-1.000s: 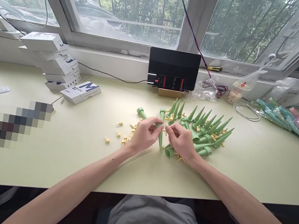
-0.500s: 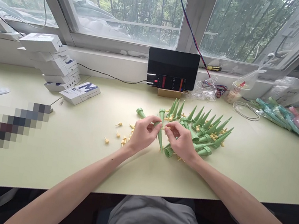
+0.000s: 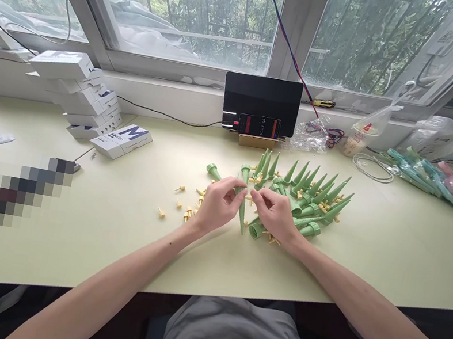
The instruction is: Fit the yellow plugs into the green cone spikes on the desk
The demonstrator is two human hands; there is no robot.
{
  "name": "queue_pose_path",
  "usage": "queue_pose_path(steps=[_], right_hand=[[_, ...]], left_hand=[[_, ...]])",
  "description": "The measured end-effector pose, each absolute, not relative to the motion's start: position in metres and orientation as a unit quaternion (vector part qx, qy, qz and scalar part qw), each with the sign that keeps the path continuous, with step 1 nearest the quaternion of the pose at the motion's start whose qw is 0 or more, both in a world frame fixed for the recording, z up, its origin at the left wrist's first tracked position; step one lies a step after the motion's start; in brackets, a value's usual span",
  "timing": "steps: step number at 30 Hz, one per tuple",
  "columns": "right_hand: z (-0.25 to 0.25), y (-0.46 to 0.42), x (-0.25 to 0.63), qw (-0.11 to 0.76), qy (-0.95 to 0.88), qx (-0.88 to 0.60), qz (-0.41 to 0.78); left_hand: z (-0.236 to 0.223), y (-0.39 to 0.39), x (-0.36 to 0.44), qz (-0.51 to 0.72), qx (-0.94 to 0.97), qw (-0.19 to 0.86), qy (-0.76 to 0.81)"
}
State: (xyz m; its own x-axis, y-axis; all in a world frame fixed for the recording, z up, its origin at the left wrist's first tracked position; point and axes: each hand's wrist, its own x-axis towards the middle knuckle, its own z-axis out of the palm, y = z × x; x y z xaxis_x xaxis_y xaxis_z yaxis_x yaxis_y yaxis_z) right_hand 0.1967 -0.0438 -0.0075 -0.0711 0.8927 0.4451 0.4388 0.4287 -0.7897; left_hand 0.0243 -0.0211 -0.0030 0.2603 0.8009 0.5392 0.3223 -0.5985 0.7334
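My left hand (image 3: 222, 207) is closed around a green tapered spike (image 3: 241, 217), whose narrow tip points down toward me. Close beside it on the right, my right hand (image 3: 275, 213) has thumb and index finger pinched together; what they hold, if anything, is hidden. A small yellow peg (image 3: 248, 199) shows in the gap between my hands, and I cannot tell whether it touches the spike. Several green spikes (image 3: 316, 208) stand and lie right of my right hand, with yellow pegs among them. More loose yellow pegs (image 3: 161, 213) are scattered left of my left hand.
A phone (image 3: 259, 126) leans against a dark tablet (image 3: 261, 97) at the back. White boxes (image 3: 85, 98) are stacked at the back left, near a single box (image 3: 121, 140). Bagged cup (image 3: 361, 138), cable (image 3: 373, 167) and plastic packets (image 3: 430, 179) lie at the back right.
My right hand's fingertips have drawn slightly away from the left hand, and the yellow at them is less visible. The held spike's tip has shifted slightly left and toward me.
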Motion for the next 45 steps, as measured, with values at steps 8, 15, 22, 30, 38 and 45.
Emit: queue_pose_path(steps=[8,15,22,30,38,45], right_hand=[[-0.0061,-0.0466,0.1953,0.493,-0.699,-0.453,0.252],[-0.0063,-0.0472,0.1943,0.503,-0.693,-0.436,0.278],[-0.008,-0.0462,0.1953,0.494,-0.682,-0.445,0.305],[-0.0076,-0.0467,0.1953,0.49,-0.703,-0.435,0.277],[-0.0093,-0.0463,0.1962,0.489,-0.696,-0.432,0.3],[-0.0087,-0.0463,0.1957,0.48,-0.688,-0.443,0.316]], left_hand=[[-0.0008,-0.0207,0.0258,0.486,0.736,0.269,0.388],[-0.0018,-0.0201,0.0249,0.487,0.73,0.277,0.392],[-0.0028,-0.0209,0.0249,0.48,0.738,0.274,0.386],[-0.0014,-0.0208,0.0262,0.486,0.729,0.279,0.393],[-0.0007,-0.0205,0.0253,0.488,0.725,0.286,0.392],[0.0012,-0.0222,0.0248,0.479,0.735,0.285,0.386]])
